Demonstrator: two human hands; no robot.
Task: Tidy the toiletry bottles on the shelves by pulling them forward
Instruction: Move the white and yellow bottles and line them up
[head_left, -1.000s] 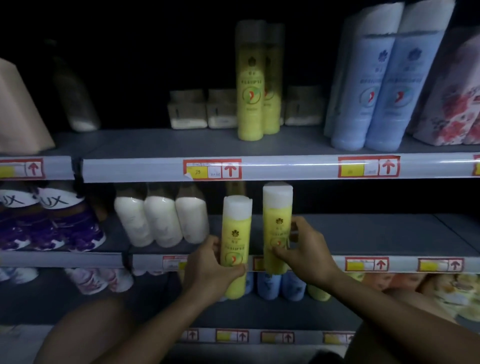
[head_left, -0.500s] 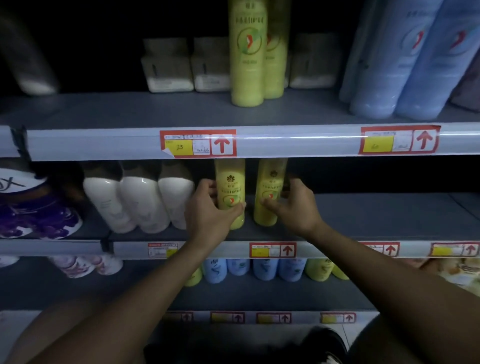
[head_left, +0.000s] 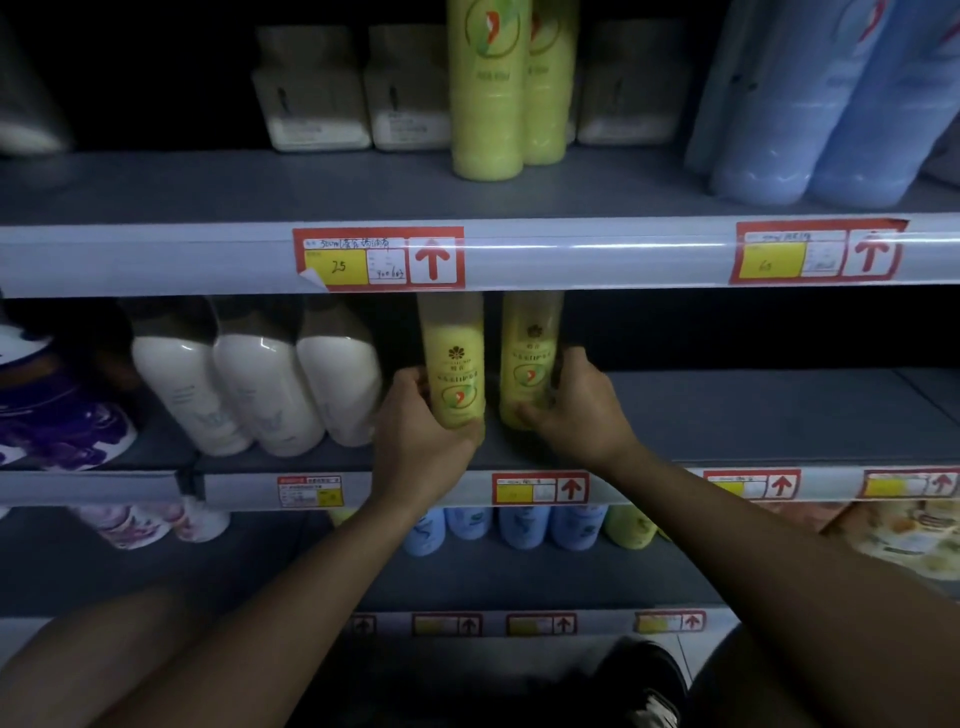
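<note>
Left hand (head_left: 421, 441) wrapped around one yellow bottle (head_left: 453, 374), right hand (head_left: 569, 410) gripping its twin (head_left: 527, 358), both upright on middle shelf (head_left: 753, 415), caps hidden behind price rail (head_left: 571, 257), lighting dim.

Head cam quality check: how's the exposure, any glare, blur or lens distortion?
Head view: underexposed overall, with the shelf backs nearly black; a glare streak runs along the upper shelf's price rail; the shelf edges bow from the wide-angle lens; the corners, such as the white bottle at far left, are soft. The two yellow bottles in the left hand and right hand are readable but dim.
</note>
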